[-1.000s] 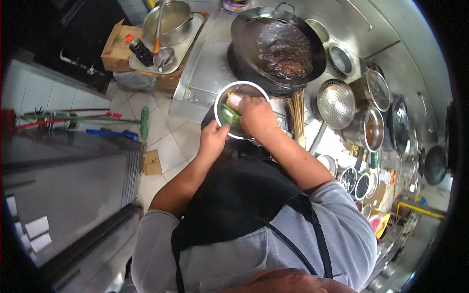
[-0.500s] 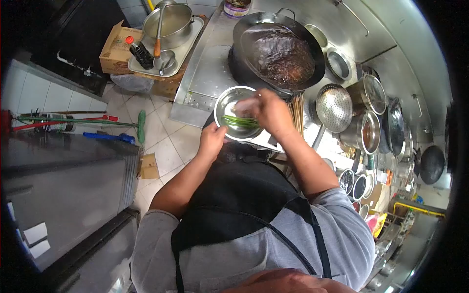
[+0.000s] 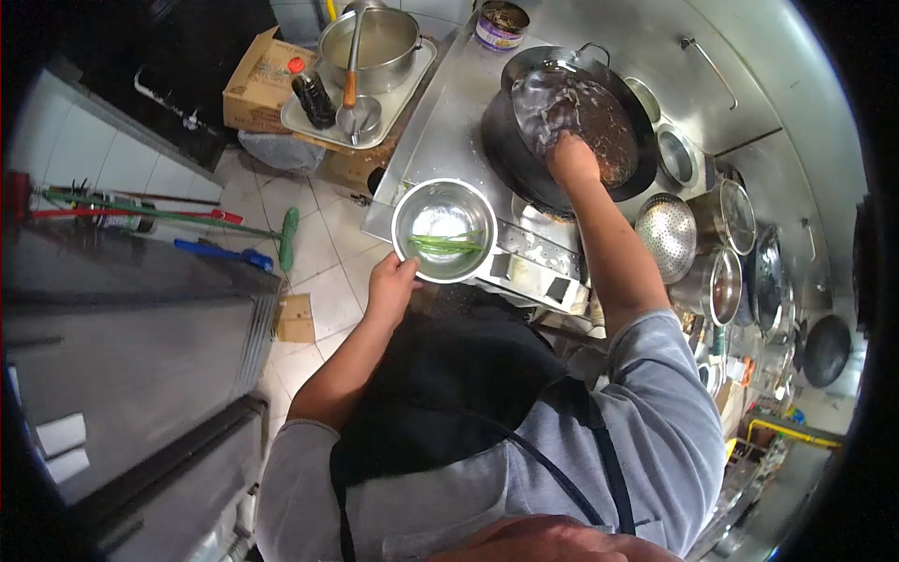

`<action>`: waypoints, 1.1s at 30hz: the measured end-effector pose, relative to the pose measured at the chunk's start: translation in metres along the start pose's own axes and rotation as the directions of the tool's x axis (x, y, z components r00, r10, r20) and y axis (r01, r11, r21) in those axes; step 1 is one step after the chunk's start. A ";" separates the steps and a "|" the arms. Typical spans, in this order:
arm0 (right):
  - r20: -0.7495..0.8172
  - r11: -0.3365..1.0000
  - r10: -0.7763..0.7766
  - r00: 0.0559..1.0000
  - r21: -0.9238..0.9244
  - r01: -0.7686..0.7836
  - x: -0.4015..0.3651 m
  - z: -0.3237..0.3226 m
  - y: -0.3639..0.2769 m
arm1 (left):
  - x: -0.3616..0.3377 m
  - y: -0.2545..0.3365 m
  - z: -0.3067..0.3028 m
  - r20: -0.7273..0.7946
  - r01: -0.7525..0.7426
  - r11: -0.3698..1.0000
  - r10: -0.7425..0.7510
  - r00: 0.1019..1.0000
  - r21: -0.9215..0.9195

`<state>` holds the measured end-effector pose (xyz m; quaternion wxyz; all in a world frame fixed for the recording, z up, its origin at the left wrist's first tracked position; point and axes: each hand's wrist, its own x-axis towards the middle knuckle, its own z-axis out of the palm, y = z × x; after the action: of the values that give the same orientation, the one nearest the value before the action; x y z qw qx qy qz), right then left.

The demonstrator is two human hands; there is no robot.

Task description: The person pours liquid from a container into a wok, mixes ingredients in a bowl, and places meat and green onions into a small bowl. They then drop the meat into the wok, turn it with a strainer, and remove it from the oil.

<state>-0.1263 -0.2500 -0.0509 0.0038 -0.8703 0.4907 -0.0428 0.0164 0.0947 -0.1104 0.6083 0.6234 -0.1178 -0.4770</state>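
Observation:
My left hand (image 3: 393, 283) grips the near-left rim of a round metal bowl (image 3: 405, 208). Long cut pieces of green vegetable, like scallion (image 3: 446, 244), lie in the bowl's near part. My right hand (image 3: 571, 161) reaches over the near side of a large black wok (image 3: 644, 175), low over or touching the dark liquid (image 3: 613, 117) inside. Its fingers point away from me and are blurred, so I cannot make out whether they hold anything. Pale, shiny streaks show on the liquid just beyond the fingers.
A perforated strainer (image 3: 666, 238) and metal pots (image 3: 726, 215) stand right of the wok. On the left, a tray (image 3: 423, 66) holds a pot (image 3: 371, 47), a ladle (image 3: 360, 114) and a red-capped bottle (image 3: 313, 100). An open can (image 3: 501, 26) sits at the back.
My right hand has left the bowl and moved forward and right, over the wok. My left hand still holds the bowl, now shifted slightly left and more fully in sight.

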 end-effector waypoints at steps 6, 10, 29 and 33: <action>-0.101 0.868 0.161 0.982 0.488 -0.092 -0.047 -0.037 -0.077 | 0.019 0.017 -0.057 0.159 0.027 0.988 -0.051 0.986 0.151; -0.184 0.845 0.053 0.982 0.533 0.054 -0.152 -0.038 -0.104 | 0.029 0.019 -0.072 0.288 0.022 0.991 -0.059 0.956 0.132; 0.516 0.669 0.369 0.773 0.431 -0.606 -0.450 0.024 -0.050 | 0.051 -0.037 -0.086 0.117 0.232 0.973 -0.230 0.966 -0.010; 0.674 0.563 0.326 0.663 0.425 -0.709 -0.510 0.070 -0.023 | 0.025 -0.078 -0.105 0.096 0.230 0.953 -0.252 0.963 0.199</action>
<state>-0.3636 0.1952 -0.1555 0.4559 -0.5914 0.6644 0.0291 0.0727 0.1624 -0.2094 0.4765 0.6573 -0.1210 -0.5712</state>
